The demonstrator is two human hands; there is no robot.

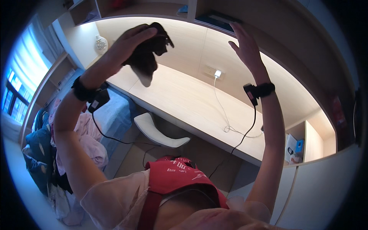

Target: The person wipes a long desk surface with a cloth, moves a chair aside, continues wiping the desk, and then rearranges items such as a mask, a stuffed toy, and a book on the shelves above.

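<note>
My left hand [138,38] is raised on the left with a crumpled dark cloth [148,47] in its grip. The cloth hangs down with a paler lower tip, in front of the lit back panel. My right hand [245,46] is lifted on the right, fingers apart and holding nothing. Its fingertips reach the front edge of an overhead shelf [215,8], where a dark flat object [215,20] lies. Whether the fingertips touch that object or the shelf, I cannot tell.
Below runs a long wooden desk [184,95] with a white cable [217,95] from a wall plug [217,74]. A white chair [158,133] stands at its edge. Piled clothes [89,135] lie left by a bed [118,106]. Black cables [123,142] trail from both wrist devices.
</note>
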